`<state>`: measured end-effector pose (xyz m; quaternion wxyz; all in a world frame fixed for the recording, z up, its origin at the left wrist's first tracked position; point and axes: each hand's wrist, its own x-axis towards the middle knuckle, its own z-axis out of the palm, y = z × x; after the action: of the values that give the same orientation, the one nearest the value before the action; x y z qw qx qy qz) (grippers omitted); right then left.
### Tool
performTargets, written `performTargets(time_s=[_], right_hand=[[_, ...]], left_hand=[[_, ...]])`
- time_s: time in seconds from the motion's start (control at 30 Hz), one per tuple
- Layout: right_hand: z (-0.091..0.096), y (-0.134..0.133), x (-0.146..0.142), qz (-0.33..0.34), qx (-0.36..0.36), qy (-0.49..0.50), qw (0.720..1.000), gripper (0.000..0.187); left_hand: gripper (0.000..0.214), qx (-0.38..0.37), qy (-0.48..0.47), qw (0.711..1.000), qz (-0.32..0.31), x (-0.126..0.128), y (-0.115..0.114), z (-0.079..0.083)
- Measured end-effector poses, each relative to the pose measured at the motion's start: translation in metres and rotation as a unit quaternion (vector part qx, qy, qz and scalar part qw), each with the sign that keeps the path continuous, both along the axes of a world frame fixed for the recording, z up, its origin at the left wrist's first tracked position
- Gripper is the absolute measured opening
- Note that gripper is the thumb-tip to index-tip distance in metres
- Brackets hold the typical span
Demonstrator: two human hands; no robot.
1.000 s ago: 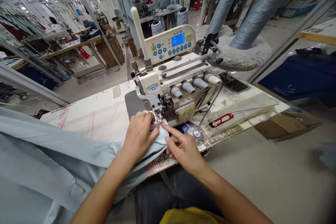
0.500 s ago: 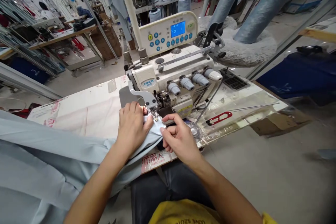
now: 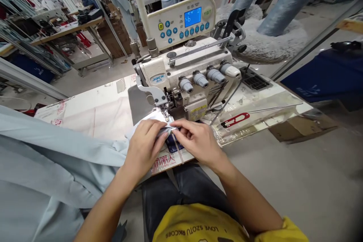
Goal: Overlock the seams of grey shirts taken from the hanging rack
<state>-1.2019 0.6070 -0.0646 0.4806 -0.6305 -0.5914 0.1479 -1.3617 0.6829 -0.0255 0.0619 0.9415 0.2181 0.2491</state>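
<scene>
Fabric (image 3: 85, 151) edge pinched between left hand (image 3: 144, 145) and right hand (image 3: 195, 140) at presser foot (image 3: 165, 115)

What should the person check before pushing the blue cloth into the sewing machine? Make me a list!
1. Both hands on the cloth: ok. The left hand and right hand pinch the light blue cloth edge.
2. Edge near the presser foot: ok, just in front of it.
3. Fingertips away from the needle: cannot tell, they are close.
4. Sewing machine switched on: ok, its control panel screen glows.
5. Red thread snips out of the way: ok, lying to the right.
6. Edges lined up: cannot tell, hands cover them.
</scene>
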Motion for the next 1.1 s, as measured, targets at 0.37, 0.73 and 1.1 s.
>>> performTargets(time_s=[0.37,0.73,1.1], right_hand=[[0.018,0.011,0.021,0.080,0.023,-0.157,0.984,0.019],[0.014,0.028,0.022,0.072,0.094,-0.138,0.983,0.014],[-0.009,0.017,0.024,0.007,0.217,-0.331,0.919,0.023]], left_hand=[[0.008,0.025,0.017,0.999,0.040,0.007,0.005,-0.003],[0.012,0.022,0.007,0.996,0.083,0.016,0.009,-0.001],[0.019,0.151,0.029,0.988,0.015,-0.002,-0.006,-0.004]])
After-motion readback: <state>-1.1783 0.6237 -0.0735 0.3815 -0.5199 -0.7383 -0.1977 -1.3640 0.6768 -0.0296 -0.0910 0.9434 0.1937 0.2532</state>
